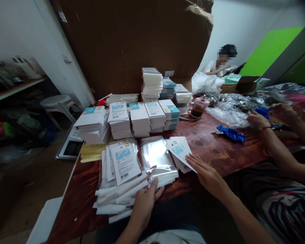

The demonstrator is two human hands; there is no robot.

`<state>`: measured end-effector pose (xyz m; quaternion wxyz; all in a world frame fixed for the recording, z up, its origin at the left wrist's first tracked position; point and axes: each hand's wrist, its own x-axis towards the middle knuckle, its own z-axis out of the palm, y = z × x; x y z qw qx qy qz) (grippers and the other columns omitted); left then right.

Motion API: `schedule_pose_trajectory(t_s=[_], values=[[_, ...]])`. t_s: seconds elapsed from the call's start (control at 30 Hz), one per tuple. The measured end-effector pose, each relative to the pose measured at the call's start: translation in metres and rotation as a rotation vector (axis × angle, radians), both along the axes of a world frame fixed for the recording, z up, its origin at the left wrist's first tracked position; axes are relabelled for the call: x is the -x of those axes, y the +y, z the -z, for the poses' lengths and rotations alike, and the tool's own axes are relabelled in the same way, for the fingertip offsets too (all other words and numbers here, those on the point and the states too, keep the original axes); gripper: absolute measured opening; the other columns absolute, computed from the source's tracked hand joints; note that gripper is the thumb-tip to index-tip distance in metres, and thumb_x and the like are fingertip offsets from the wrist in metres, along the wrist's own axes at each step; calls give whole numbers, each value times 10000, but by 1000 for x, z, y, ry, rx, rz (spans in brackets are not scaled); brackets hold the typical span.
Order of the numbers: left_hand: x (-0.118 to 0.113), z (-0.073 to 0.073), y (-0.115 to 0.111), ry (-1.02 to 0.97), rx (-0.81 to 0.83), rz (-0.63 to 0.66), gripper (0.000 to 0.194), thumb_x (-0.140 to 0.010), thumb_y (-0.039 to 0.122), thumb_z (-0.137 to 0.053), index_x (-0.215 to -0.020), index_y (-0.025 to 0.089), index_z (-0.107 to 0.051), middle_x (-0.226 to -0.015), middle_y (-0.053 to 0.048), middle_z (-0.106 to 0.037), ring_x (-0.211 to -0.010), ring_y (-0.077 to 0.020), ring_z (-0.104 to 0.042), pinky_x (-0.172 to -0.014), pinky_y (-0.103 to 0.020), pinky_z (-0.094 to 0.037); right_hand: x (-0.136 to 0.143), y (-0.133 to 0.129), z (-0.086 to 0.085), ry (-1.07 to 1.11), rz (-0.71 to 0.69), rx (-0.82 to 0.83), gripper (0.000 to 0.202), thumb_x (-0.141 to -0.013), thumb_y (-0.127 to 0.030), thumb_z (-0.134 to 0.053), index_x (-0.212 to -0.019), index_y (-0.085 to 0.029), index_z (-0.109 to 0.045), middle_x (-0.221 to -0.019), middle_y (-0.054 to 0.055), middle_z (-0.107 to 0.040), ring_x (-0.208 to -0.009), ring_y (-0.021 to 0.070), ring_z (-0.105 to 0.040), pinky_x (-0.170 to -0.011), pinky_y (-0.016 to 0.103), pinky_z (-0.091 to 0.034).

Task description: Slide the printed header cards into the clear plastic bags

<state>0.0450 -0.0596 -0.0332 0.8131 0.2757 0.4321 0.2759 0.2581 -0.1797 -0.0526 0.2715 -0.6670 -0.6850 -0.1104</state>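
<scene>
Left hand (pixel 147 197) reaches forward, thumb and fingers bent; right hand (pixel 203 169) slants inward, fingers extended together.

White plastic stool (pixel 58 101), clear cup (pixel 197 110), bright green panel (pixel 269 51)

Inside a small packing workshop, with piled printed cards (pixel 139 117) at twelve o'clock, crumpled clear plastic (pixel 228 110) at one, scale (pixel 72 147) at ten.
</scene>
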Motion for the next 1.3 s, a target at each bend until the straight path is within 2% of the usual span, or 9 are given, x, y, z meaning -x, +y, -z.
schedule_pose_trajectory(t_s=[0.1, 0.23, 0.43, 0.6, 0.77, 1.03, 1.17, 1.23, 1.3], values=[[2, 3, 1, -1, 8, 45, 458, -750, 153, -676, -1195, 227, -595, -1183, -62, -651, -1080, -252, -614, -880, -352, -535, 24, -22, -26, -102, -138, 5, 442, -957, -235, -274, -1372, -178, -414, -1322, 95, -537, -1279, 241, -428, -1047, 464, -384], [2, 4, 1, -12, -27, 114, 495, -756, 202, -673, -1238, 236, -567, -1041, -70, -713, -1014, -257, -648, -877, -376, -524, 67, -31, -49, -300, -201, 34, 356, -975, -225, -313, -1197, -220, -592, -1121, 17, -677, -1015, 163, -618, -918, 298, -458], [0, 0, 0, -4, -34, 89, 387, -775, 246, -657, -1158, 226, -610, -1102, -75, -695, -1069, -254, -624, -912, -376, -497, 95, -11, -33, -217, -7, -136, 366, -974, -195, -306, -1102, -249, -644, -1109, 15, -681, -997, 171, -594, -979, 347, -354], [5, 3, 1, 134, -113, 149, 235, -737, 261, -676, -959, 185, -695, -925, -85, -744, -1031, -306, -635, -918, -426, -474, 104, 3, -37, -217, -43, -201, 385, -974, -173, -299, -1069, -224, -669, -1023, -1, -708, -961, 158, -592, -1022, 313, -297], [10, 11, 5, 265, -218, 220, 249, -724, 184, -618, -953, 130, -699, -929, -102, -743, -986, -299, -652, -935, -412, -455, 113, 9, -38, -179, -115, -297, 394, -978, -171, -292, -1069, -191, -675, -942, -2, -721, -891, 144, -593, -1020, 307, -295], [9, 10, 6, 180, -179, 222, 269, -731, 185, -611, -984, 148, -695, -962, -100, -737, -985, -279, -655, -922, -386, -469, 110, 16, -4, -22, -95, -298, 370, -958, -147, -324, -1165, -197, -627, -1064, 27, -690, -989, 172, -554, -963, 330, -345], [4, 9, 2, -32, -87, 163, 318, -773, 171, -597, -1082, 218, -659, -1088, -49, -703, -1087, -238, -609, -946, -355, -464, 91, 32, -4, -46, -63, 21, 480, -927, -91, -336, -1349, -294, -445, -1407, 43, -451, -1299, 232, -360, -1060, 436, -264], [3, 11, 3, -73, -35, 143, 376, -783, 159, -600, -1146, 253, -624, -1133, -20, -684, -1127, -231, -583, -949, -352, -469, 79, 39, -16, -12, -151, 283, 566, -923, -80, -336, -1436, -306, -262, -1517, 54, -239, -1398, 259, -163, -1095, 528, -182], [4, 14, 4, -77, -4, 136, 422, -789, 162, -607, -1199, 261, -590, -1148, -21, -676, -1139, -243, -573, -950, -372, -474, 67, 43, -31, 79, -283, 480, 585, -942, -133, -355, -1466, -273, -137, -1535, 68, -145, -1412, 242, -77, -1115, 549, -117]])
